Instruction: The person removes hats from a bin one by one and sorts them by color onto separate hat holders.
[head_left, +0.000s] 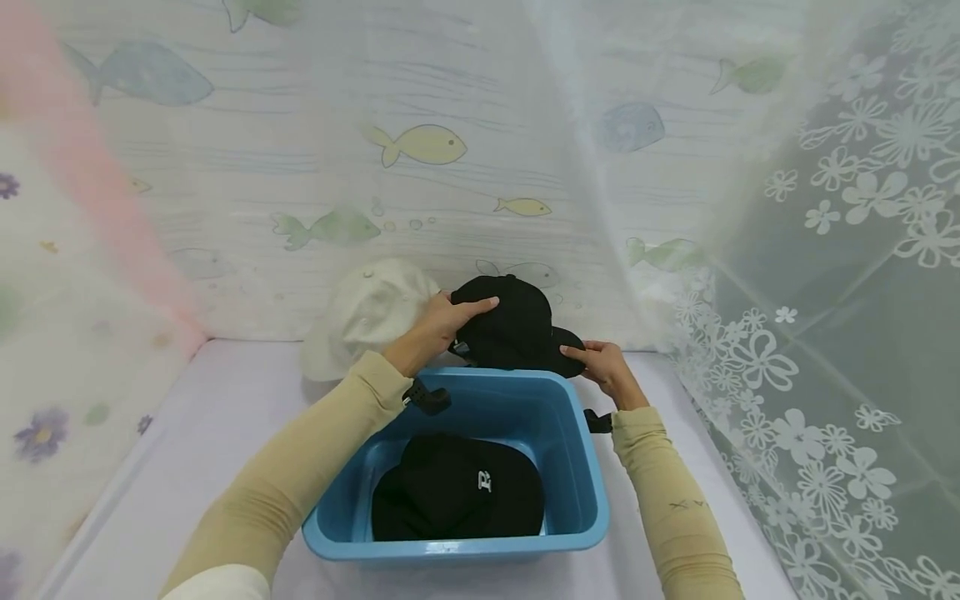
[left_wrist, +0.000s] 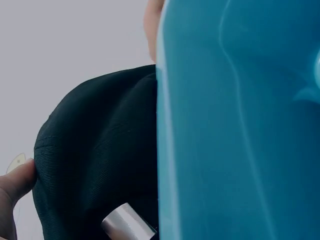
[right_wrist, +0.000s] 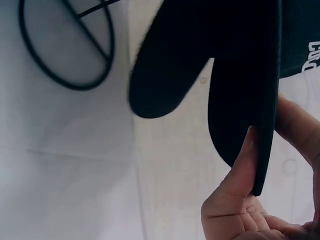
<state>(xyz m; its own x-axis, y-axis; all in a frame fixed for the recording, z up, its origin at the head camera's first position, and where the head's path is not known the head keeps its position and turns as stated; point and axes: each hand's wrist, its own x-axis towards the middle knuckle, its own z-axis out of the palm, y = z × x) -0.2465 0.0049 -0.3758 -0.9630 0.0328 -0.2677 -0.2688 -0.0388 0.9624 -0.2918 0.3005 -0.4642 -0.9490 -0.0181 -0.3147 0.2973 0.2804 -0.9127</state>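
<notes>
Held cap: I see a black baseball cap (head_left: 510, 329) raised just above the far rim of the blue plastic tub (head_left: 581, 475); its brim points to my right
Left hand: my left hand (head_left: 442, 321) lies over the crown with fingers curled onto the fabric, grasping it; in the left wrist view a thumb (left_wrist: 17, 180) presses the ribbed black cloth beside the tub wall
Right hand: my right hand (head_left: 603, 367) pinches the brim edge; the right wrist view shows the thumb (right_wrist: 245, 170) against the brim's underside
Inside the tub: a second black cap (head_left: 457, 492) with a small white logo lies on the bottom
Behind: a white cap (head_left: 367, 312) rests on the pale counter (head_left: 210, 433), just left of the held cap and touching the fish-print curtain (head_left: 337, 150)
</notes>
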